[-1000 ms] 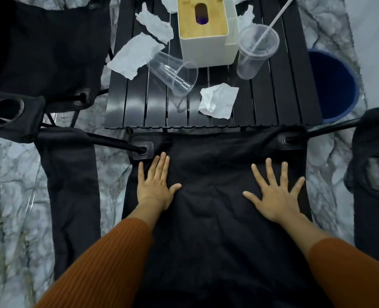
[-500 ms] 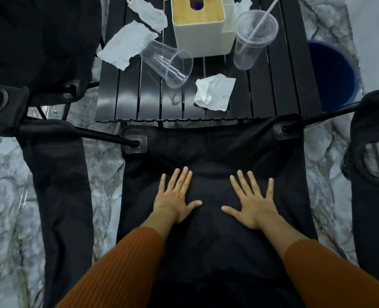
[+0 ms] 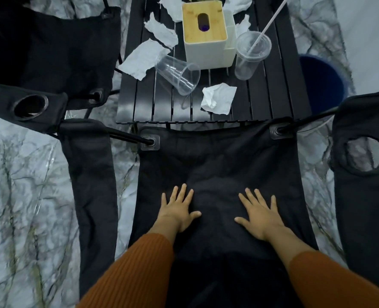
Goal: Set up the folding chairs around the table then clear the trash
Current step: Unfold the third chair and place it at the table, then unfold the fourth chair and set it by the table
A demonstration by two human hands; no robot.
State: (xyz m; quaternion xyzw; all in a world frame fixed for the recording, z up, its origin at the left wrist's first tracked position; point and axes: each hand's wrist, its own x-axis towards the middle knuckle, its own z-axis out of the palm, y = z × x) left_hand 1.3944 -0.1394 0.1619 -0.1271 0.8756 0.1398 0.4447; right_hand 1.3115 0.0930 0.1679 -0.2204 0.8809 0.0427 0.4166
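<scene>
Left hand: the left hand (image 3: 177,213) lies palm down on the folding chair's seat (image 3: 217,165). Its fingers are straight and a little spread, pointing to about 12 o'clock, with the thumb out toward 3 o'clock. It presses flat and holds nothing.
Right hand: the right hand (image 3: 259,215) is also flat on the seat, at 3 o'clock of the left hand and apart from it. Its fingers are fanned toward 11 o'clock and its thumb points to 9 o'clock, with nothing held.
Sleeves: orange ribbed sleeves (image 3: 139,270) come in from 6 o'clock.
Chair: it stands unfolded, with the seat's long axis running 6 to 12 o'clock. The front edge meets the near edge of the table (image 3: 144,101).
Armrests: the left armrest (image 3: 90,185) is at 9 o'clock. The right armrest (image 3: 365,155) is at 3 o'clock and has a mesh cup hole.
Second chair: the second chair (image 3: 50,52) is open at 10 o'clock, beside the table's left edge.
Table: black, with slats running 6 to 12 o'clock.
Tipped cup: a clear plastic cup (image 3: 179,75) lies on its side with its mouth toward 4 o'clock.
Straw cup: a cup with a straw (image 3: 249,56) stands upright at 3 o'clock of the tissue box (image 3: 205,38). The straw leans toward 1 o'clock.
Paper: a crumpled napkin (image 3: 218,97) lies near the table's front edge. Torn sheets (image 3: 142,60) lie at 9 o'clock of the box.
Bin: a dark blue bin (image 3: 319,83) sits on the marble floor (image 3: 24,185) at 3 o'clock of the table.
</scene>
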